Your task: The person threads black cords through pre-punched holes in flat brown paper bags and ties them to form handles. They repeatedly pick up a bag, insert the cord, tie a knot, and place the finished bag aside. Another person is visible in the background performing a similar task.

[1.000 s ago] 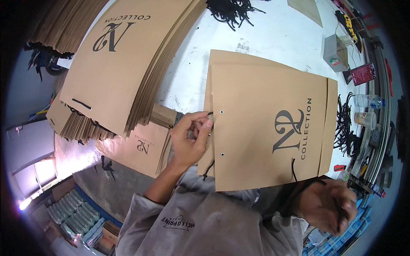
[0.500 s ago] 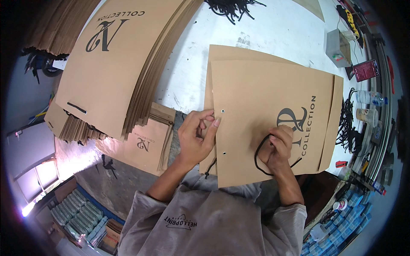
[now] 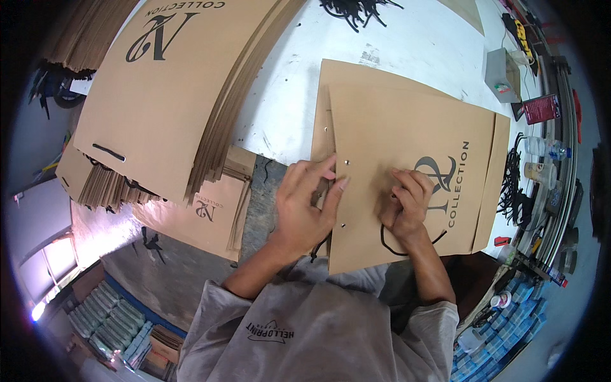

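Observation:
A flat brown paper bag (image 3: 388,121) with a dark printed logo lies in front of me, with a second brown panel showing behind its left edge. Two small holes pierce the front near that edge. My left hand (image 3: 307,202) pinches the edge beside the upper hole, thumb in front and fingers partly behind. Over the bag's middle, my right hand (image 3: 408,207) is closed on a black cord (image 3: 390,251), which loops below it; the tip is hidden by the fingers. Another short black cord (image 3: 316,250) hangs by the bag's lower left edge.
A tall stack of brown bags (image 3: 153,95) with black handles stands left on the white table (image 3: 286,83). Black cords lie in bunches at the far edge (image 3: 359,9) and right (image 3: 512,191). A grey box (image 3: 501,75), bottle (image 3: 557,149) and red cutter (image 3: 502,241) sit at right.
My left hand has moved slightly right, and the bag's front edge stands further from the panel behind. The right hand has risen a little with the cord, whose visible loop is now smaller.

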Tool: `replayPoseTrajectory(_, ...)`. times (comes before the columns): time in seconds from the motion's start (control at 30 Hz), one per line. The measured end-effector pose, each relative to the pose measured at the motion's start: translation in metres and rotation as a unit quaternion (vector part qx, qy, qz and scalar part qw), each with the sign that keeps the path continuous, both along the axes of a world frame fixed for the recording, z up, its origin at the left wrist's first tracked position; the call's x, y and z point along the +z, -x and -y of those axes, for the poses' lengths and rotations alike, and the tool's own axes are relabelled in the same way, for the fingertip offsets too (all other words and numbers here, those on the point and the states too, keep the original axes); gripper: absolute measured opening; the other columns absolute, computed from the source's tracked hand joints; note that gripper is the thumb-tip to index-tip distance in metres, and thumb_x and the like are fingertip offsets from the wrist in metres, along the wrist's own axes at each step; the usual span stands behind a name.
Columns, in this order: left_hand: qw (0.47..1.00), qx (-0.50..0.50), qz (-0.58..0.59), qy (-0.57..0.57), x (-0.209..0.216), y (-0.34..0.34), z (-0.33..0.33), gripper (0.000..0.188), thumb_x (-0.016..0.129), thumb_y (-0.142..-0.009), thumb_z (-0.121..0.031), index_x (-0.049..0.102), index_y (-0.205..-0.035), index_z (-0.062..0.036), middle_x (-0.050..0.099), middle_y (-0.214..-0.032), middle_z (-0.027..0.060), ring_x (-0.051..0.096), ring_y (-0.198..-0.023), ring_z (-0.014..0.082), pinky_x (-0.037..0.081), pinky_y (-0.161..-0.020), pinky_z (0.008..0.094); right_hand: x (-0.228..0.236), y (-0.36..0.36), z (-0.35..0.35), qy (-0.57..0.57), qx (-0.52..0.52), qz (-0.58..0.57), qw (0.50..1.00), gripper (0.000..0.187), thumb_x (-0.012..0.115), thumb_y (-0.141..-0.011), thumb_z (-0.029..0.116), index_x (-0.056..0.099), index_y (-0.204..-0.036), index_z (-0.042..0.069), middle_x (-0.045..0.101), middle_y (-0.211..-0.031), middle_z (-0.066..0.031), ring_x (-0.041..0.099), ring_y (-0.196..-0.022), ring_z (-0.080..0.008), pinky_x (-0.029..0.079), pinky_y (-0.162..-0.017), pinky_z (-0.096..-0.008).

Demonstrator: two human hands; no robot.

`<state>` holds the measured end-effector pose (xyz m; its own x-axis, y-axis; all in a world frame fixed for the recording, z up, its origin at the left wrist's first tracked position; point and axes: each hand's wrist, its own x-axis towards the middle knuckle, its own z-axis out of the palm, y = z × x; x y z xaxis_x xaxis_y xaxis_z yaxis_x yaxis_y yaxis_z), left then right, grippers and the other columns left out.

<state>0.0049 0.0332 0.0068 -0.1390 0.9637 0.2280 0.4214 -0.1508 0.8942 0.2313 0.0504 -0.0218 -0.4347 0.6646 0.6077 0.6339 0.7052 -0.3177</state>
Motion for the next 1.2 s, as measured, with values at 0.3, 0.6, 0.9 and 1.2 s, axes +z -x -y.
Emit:
replayPoseTrajectory(0.3, 0.995, 0.002, 0.09, 0.049, -0.018, 0.002, -0.001, 0.041, 0.08, -0.083, -0.001, 0.069, -0.123, -0.0012, 0.063, -0.089, 0.0058, 0.046, -0.067, 0.0062, 0.036, -0.051, 0.0218, 0.111, -0.008, 0.007, -0.136, -0.028, 0.002, 0.99, 0.027, 0.044, -0.102, 0.013, 0.038, -0.128, 0.011, 0.061, -0.12, -0.0196, 0.055, -0.109, -0.0358, 0.046, -0.097, -0.054)
replayPoseTrajectory(0.6, 0.992, -0.013, 0.103, 0.068, -0.025, 0.001, -0.005, 0.042, 0.077, -0.085, 0.002, 0.068, -0.126, -0.0013, 0.063, -0.088, 0.0038, 0.045, -0.066, 0.0049, 0.037, -0.052, 0.0201, 0.015, 0.035, -0.002, 0.104, -0.077, 0.088, 0.988, 0.036, 0.072, -0.074, -0.005, 0.062, -0.107, 0.007, 0.062, -0.112, -0.0139, 0.058, -0.107, -0.0326, 0.039, -0.094, -0.0501)
replayPoseTrajectory(0.9, 0.992, -0.036, 0.065, 0.1, -0.011, 0.007, -0.009, 0.051, 0.076, -0.082, 0.004, 0.066, -0.131, -0.0011, 0.061, -0.088, 0.0045, 0.044, -0.062, 0.0091, 0.04, -0.052, 0.024, 0.047, 0.054, -0.014, 0.217, -0.007, -0.085, 0.972, 0.029, 0.07, -0.077, -0.009, 0.067, -0.105, 0.0, 0.062, -0.093, -0.0128, 0.061, -0.081, -0.031, 0.048, -0.071, -0.0386)
replayPoseTrajectory(1.2, 0.993, -0.059, 0.073, 0.069, -0.008, 0.008, -0.009, 0.04, 0.066, -0.092, 0.005, 0.064, -0.131, 0.0005, 0.063, -0.099, 0.0051, 0.052, -0.073, 0.0068, 0.043, -0.062, 0.021, 0.041, 0.063, -0.021, 0.258, -0.021, -0.11, 0.96, 0.022, 0.068, -0.082, -0.006, 0.065, -0.103, 0.0, 0.06, -0.093, -0.0156, 0.059, -0.083, -0.0362, 0.049, -0.074, -0.0436)
